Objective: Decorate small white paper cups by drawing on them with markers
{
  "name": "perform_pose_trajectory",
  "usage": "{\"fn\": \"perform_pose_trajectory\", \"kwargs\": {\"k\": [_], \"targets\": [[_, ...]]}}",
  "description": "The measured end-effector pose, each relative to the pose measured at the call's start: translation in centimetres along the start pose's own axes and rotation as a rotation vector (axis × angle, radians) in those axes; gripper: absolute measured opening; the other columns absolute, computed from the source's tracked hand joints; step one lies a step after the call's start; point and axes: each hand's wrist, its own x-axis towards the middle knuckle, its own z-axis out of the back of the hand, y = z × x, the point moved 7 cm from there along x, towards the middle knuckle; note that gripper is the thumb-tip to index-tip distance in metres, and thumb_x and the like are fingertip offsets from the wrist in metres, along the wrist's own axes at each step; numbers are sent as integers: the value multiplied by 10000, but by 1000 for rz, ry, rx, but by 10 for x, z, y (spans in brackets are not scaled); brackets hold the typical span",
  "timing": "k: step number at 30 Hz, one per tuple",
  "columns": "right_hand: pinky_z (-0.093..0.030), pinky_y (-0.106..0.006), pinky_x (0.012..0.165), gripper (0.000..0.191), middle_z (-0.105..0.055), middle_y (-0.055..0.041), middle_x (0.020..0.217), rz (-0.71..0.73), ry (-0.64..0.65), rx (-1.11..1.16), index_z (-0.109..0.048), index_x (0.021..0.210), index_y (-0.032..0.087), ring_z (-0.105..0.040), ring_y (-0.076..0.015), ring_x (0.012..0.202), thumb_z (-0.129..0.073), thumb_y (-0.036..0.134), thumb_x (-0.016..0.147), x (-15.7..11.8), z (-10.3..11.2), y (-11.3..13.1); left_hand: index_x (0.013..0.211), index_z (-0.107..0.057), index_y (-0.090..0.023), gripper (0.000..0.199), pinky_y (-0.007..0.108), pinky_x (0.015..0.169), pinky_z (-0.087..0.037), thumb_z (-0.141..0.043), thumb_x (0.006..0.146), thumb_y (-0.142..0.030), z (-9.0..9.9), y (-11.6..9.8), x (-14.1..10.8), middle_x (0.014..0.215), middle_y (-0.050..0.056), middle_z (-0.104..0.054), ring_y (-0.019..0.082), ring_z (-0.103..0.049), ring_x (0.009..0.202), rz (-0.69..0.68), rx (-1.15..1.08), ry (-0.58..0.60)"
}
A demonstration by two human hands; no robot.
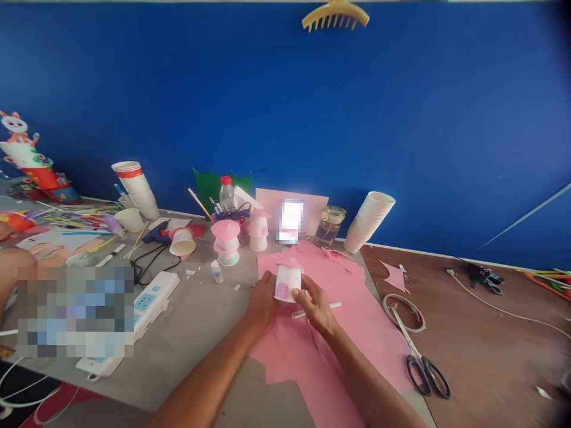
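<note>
Between my two hands is an upside-down white paper cup (289,276) with a pink patch on its side and a bit of pink paper on top. My left hand (266,297) is closed against the cup's left side, its fingertips partly hidden. On the other side my right hand (317,303) grips the cup, thumb at its lower front. A white stick-like pen (332,307) lies beneath the right hand. Pink paper sheets (357,321) spread under both hands. Behind stand two decorated cup stacks with pink tops, one nearer (226,244) and one farther (258,232).
Scissors (417,351) lie at right by a tape roll (404,312). A leaning stack of paper cups (368,223) and a glass jar (329,226) stand at the back. A power strip (149,303), a small bottle (216,271) and another person's arm (13,267) are to the left.
</note>
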Motion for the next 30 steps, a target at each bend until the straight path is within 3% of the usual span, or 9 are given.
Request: {"fn": "perform_pose_trajectory", "kwargs": {"k": [5,11,17,21,25,30], "targets": [[-484,-291,648,414,-646,-46,840,-104,30,95,-622,946,157,-597,-207,777,-517,540,829,0,-2,-11,839,-573,-185,125,322,661,-395,-481,875,-263,-8,1,2,871,72,-558,212,-554,765,-29,196,78],[-486,-353,751,404,-665,-75,877,-166,-54,26,-612,939,155,-617,-248,852,-554,528,796,5,13,-17,948,-599,-205,247,371,811,-433,-601,814,-412,-9,0,1,947,68,-560,239,-549,919,-48,187,105],[-489,-381,747,405,-682,-107,931,-156,-215,-80,-608,965,158,-624,-273,875,-600,507,760,11,30,-14,961,-587,-177,160,386,833,-437,-463,891,-252,-13,3,-2,980,86,-536,227,-534,914,-64,249,131],[-490,-388,751,413,-678,-110,964,-117,-232,-106,-605,998,158,-626,-276,891,-615,484,746,24,28,2,899,-567,-170,159,383,809,-436,-422,912,-235,-17,3,-3,935,80,-529,221,-522,873,-108,336,142],[-487,-375,757,360,-673,-97,978,-21,-236,-145,-600,996,167,-619,-261,902,-603,440,761,53,13,34,885,-553,-180,110,373,813,-431,-449,903,-209,-21,2,-4,927,64,-524,210,-520,866,-129,379,140],[-474,-373,789,425,-661,-101,1014,85,-216,-68,-559,1047,164,-611,-247,909,-628,452,742,108,-28,72,863,-555,-182,91,364,811,-435,-467,885,-180,-24,3,-7,936,60,-529,207,-519,867,-126,392,114]]}}
